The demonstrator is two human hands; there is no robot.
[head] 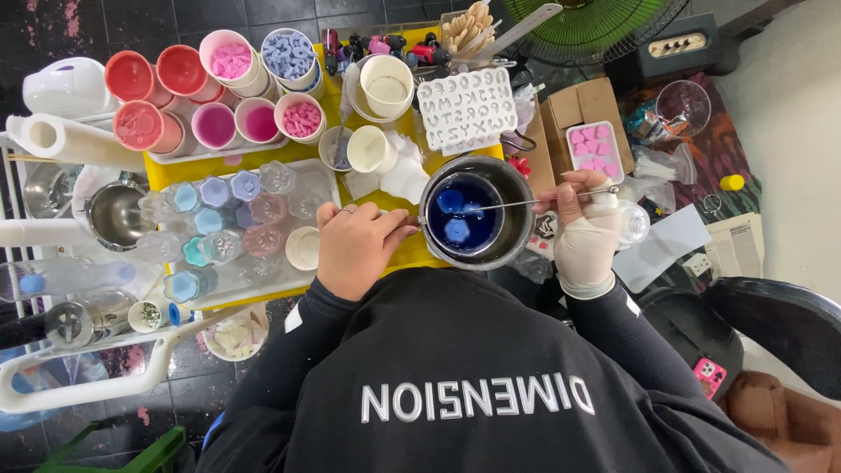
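A round dark metal pot of deep blue liquid (pixel 473 219) is set at the near edge of a yellow tabletop (pixel 166 172), with pale blue flower-shaped pieces floating in it. The bare left hand (pixel 355 245) is closed on the pot's near-left rim. The white-gloved right hand (pixel 585 229) is pinched narrowly around a thin metal rod (pixel 534 201) — its tip is dipped into the liquid.

Towards the tabletop's left side a clear tray (pixel 328 175) is filled with small clear cups of pastel flower shapes. Along the far edge red, pink and white round cups (pixel 188 96) are crowded, and a white letter mould (pixel 466 107) lies beside them. Past the far right corner a green fan (pixel 596 26) is seen — below it, an open cardboard box (pixel 561 114) holding a pink flower mould. The floor is dark tile (pixel 201 377), spattered with pink.
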